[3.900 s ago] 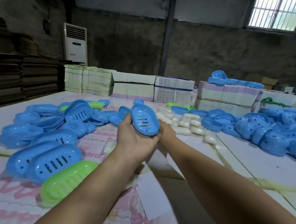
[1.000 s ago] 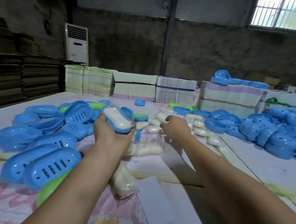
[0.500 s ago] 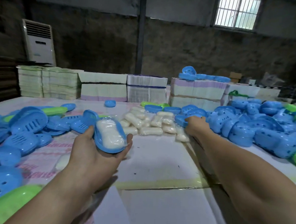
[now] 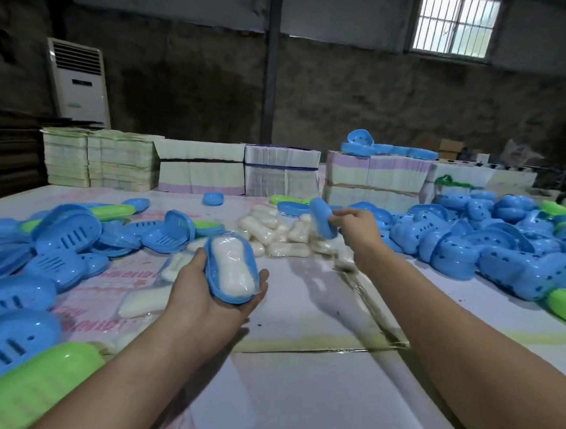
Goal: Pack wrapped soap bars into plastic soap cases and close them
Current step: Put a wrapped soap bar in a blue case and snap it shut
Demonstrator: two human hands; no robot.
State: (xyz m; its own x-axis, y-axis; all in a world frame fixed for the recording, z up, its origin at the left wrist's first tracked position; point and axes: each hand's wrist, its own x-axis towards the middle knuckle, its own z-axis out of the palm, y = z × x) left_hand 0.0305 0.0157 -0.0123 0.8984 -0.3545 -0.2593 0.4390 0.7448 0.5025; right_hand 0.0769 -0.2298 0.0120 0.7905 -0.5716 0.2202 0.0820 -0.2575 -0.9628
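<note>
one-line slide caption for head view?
Left hand holds soap-filled case; right hand lifts blue lid.

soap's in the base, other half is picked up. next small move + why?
Probably bring the right hand back toward the left hand and set its blue lid over the open blue base. The wrapped soap bar already lies in that base, uncovered, and the lid is held up above the soap pile, apart from the base. Seating and pressing shut would follow.
</note>
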